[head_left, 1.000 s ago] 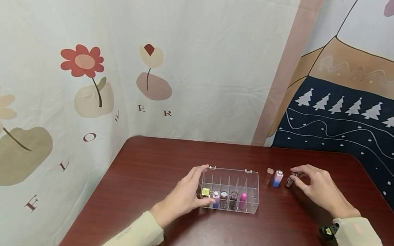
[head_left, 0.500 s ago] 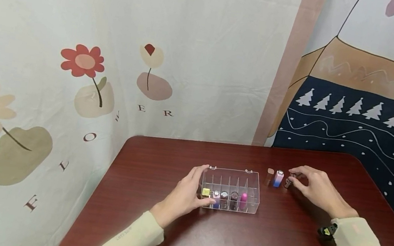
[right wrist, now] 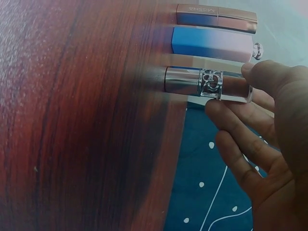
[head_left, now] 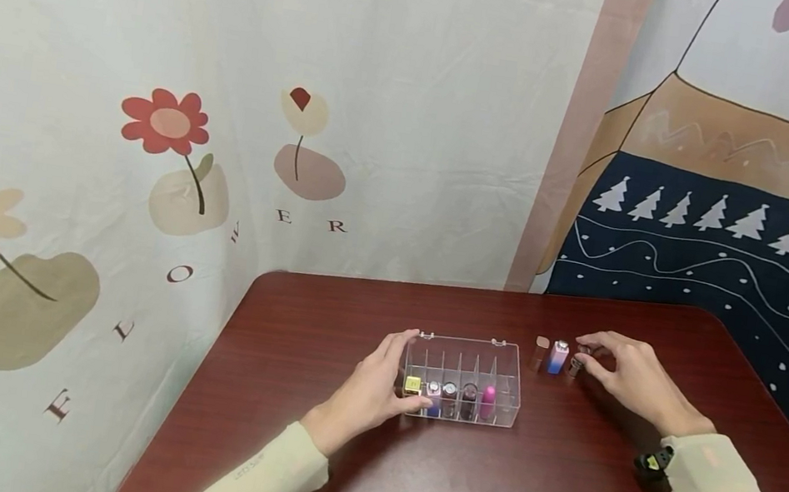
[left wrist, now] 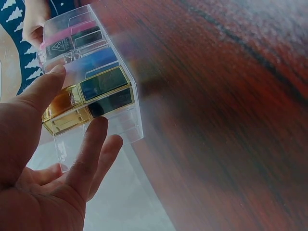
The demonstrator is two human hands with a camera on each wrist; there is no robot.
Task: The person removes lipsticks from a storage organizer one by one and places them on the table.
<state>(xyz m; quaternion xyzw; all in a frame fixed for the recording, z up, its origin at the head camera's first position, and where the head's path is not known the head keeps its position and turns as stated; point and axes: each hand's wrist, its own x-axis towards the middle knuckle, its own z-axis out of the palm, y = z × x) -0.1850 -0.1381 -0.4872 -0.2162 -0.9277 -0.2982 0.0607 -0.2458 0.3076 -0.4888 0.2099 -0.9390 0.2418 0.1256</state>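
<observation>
On the table stands a clear divided box [head_left: 505, 413]. My left hand [head_left: 365, 386] grips its left end, thumb along the front and fingers at the side and back. Upright in its front compartments are a gold-capped lipstick [head_left: 412, 384], a pink-and-blue lipstick [head_left: 434, 389], two dark ones and a magenta lipstick [head_left: 487, 402]. To the right, my right hand [head_left: 636, 382] pinches a lipstick with a silver base and clear cap [right wrist: 186, 79] between thumb and fingers. It is upright at the table, beside another pink-and-blue lipstick [right wrist: 211, 44] and a copper-brown lipstick [right wrist: 211, 17].
The dark red-brown table [head_left: 452, 481] reaches back to a white flower-printed cloth [head_left: 413, 114]. A navy cloth with white trees [head_left: 712, 249] hangs at the right. A black band [head_left: 653, 462] sits at my right wrist.
My right hand has shifted slightly left with the lipstick, bringing it closer to the pink-and-blue one. My left hand and the box stay put.
</observation>
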